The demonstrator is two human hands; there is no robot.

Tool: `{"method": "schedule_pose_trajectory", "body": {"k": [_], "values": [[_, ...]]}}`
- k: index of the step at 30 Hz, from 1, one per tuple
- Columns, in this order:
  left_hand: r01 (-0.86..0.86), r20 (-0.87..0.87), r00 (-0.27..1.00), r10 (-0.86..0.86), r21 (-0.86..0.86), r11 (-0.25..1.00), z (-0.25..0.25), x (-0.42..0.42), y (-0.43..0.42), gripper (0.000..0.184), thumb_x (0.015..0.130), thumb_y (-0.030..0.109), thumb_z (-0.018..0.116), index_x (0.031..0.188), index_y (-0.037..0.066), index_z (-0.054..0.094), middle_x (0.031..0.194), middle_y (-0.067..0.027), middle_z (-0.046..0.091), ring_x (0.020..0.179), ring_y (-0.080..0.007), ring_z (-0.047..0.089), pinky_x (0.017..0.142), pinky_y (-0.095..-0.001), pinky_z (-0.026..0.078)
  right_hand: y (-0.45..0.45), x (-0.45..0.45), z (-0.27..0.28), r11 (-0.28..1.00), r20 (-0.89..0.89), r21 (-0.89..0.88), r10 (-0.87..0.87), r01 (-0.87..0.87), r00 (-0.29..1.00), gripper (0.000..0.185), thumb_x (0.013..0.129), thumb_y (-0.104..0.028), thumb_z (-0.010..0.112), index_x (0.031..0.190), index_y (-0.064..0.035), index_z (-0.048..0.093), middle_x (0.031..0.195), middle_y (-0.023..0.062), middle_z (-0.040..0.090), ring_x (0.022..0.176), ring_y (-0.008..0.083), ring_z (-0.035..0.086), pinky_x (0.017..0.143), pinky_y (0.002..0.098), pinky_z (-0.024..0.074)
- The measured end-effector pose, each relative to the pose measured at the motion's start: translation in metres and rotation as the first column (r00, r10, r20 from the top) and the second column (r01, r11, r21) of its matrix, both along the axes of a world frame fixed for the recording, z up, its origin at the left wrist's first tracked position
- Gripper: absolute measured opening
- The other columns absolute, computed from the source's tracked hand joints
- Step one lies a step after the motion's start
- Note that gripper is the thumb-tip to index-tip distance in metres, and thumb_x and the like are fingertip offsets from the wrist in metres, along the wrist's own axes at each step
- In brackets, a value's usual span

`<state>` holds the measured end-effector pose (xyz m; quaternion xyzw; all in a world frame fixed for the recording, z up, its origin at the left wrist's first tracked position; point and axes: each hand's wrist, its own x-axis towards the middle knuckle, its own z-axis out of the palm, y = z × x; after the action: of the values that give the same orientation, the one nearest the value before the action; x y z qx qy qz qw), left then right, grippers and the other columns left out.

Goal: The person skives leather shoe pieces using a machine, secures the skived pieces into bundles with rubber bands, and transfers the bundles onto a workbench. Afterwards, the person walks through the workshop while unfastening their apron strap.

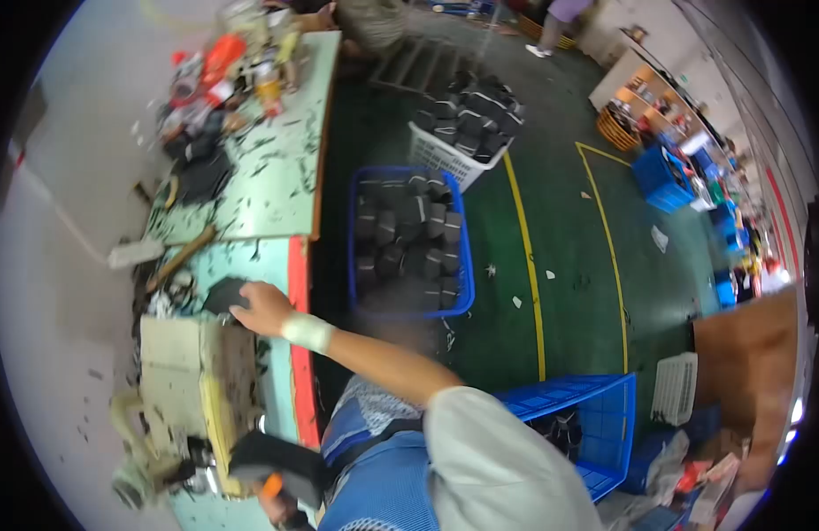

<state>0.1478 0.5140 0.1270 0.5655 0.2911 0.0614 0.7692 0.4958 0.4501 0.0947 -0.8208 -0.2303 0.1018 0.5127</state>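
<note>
My right hand, with a white band round the wrist, reaches over the table to the far side of the sewing machine. Its fingers are closed on the edge of a dark fabric piece lying there. Low in the view, my left hand grips a thick black fabric bundle beside the machine's needle end. Something orange shows on or at a finger of that hand. Part of the left hand is cut off by the frame's bottom edge.
A blue crate of black bundles stands beside the table, with a white basket of more bundles behind it. Another blue crate lies at my right. Scissors-like wooden-handled tool and scraps litter the table. A person stands far back.
</note>
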Motion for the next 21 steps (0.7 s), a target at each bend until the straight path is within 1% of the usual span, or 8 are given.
{"method": "schedule_pose_trajectory", "body": {"k": [3,4,7,9,13,17,19,21], "values": [[-0.023,0.022,0.999,0.023,-0.007,1.000,-0.001,0.029,0.000,0.060,0.085,0.035,0.059,0.134,0.006,0.041,0.125,-0.0116,0.054,0.109,-0.0245,0.055,0.094,-0.0408,0.044,0.031,0.062,-0.002,0.883,-0.050,-0.469,-0.041,0.013,0.998,0.051,0.078,-0.040,0.062,0.100,0.0057,0.062,0.102,0.0224,0.062,0.098,0.0351,0.059,0.086,0.0418,0.0464],[-0.066,0.025,0.997,0.066,-0.005,0.998,0.001,0.032,0.003,0.060,0.084,0.034,0.060,0.134,0.006,0.041,0.125,-0.0113,0.054,0.110,-0.0244,0.054,0.095,-0.0405,0.044,0.035,0.076,-0.003,0.846,-0.115,-0.518,0.080,-0.128,0.990,0.050,0.077,-0.041,0.061,0.097,0.0045,0.064,0.105,0.0232,0.063,0.101,0.0321,0.060,0.087,0.0410,0.0468],[-0.231,0.038,0.972,0.233,-0.039,0.972,-0.001,0.034,-0.012,0.062,0.082,0.032,0.063,0.134,0.006,0.041,0.125,-0.0103,0.053,0.111,-0.0244,0.053,0.095,-0.0396,0.043,0.056,0.104,-0.038,0.836,-0.428,-0.345,0.264,-0.426,0.865,0.057,0.062,-0.040,0.076,0.101,0.0012,0.067,0.107,0.0194,0.065,0.101,0.0326,0.062,0.089,0.0445,0.0476],[-0.317,0.045,0.946,0.322,-0.090,0.944,-0.007,0.041,-0.030,0.064,0.080,0.031,0.065,0.134,0.006,0.042,0.125,-0.0097,0.053,0.112,-0.0243,0.053,0.096,-0.0390,0.042,0.065,0.109,-0.045,0.820,-0.452,-0.401,0.210,-0.408,0.867,0.066,0.053,-0.040,0.082,0.101,0.0034,0.066,0.103,0.0204,0.065,0.097,0.0310,0.064,0.088,0.0377,0.0493],[-0.423,0.058,0.896,0.440,-0.183,0.887,-0.012,0.060,-0.052,0.067,0.077,0.029,0.070,0.133,0.006,0.042,0.126,-0.0084,0.052,0.113,-0.0242,0.051,0.097,-0.0378,0.040,0.079,0.108,-0.057,0.648,-0.507,-0.334,0.489,-0.684,0.710,0.067,0.048,-0.037,0.084,0.097,0.0051,0.067,0.103,0.0191,0.066,0.093,0.0314,0.065,0.082,0.0358,0.0516],[-0.349,0.087,0.911,0.403,-0.358,0.866,0.010,0.099,-0.046,0.067,0.079,0.037,0.067,0.133,0.007,0.043,0.125,-0.0069,0.053,0.113,-0.0237,0.051,0.097,-0.0373,0.040,0.052,0.090,-0.031,0.748,-0.387,-0.337,0.443,-0.572,0.809,0.040,0.059,-0.019,0.076,0.089,0.0037,0.065,0.098,0.0205,0.065,0.094,0.0344,0.062,0.081,0.0396,0.0511],[-0.344,0.248,0.888,0.388,-0.202,0.917,0.051,0.143,-0.055,0.065,0.084,0.047,0.058,0.132,0.007,0.045,0.127,-0.0082,0.053,0.113,-0.0247,0.051,0.097,-0.0400,0.039,0.024,0.087,-0.025,0.882,0.189,-0.339,0.404,-0.327,0.895,0.037,0.060,-0.011,0.068,0.090,0.0052,0.055,0.090,0.0205,0.059,0.089,0.0374,0.057,0.077,0.0415,0.0489],[-0.327,0.352,0.774,0.527,-0.491,0.807,0.049,0.157,-0.029,0.063,0.087,0.054,0.048,0.126,0.005,0.050,0.131,-0.0168,0.050,0.117,-0.0272,0.050,0.097,-0.0448,0.039,-0.030,0.101,0.019,0.896,0.519,-0.206,0.440,-0.392,0.733,0.031,0.063,-0.008,0.060,0.090,0.0033,0.049,0.085,0.0168,0.052,0.084,0.0335,0.053,0.073,0.0410,0.0463]]}}
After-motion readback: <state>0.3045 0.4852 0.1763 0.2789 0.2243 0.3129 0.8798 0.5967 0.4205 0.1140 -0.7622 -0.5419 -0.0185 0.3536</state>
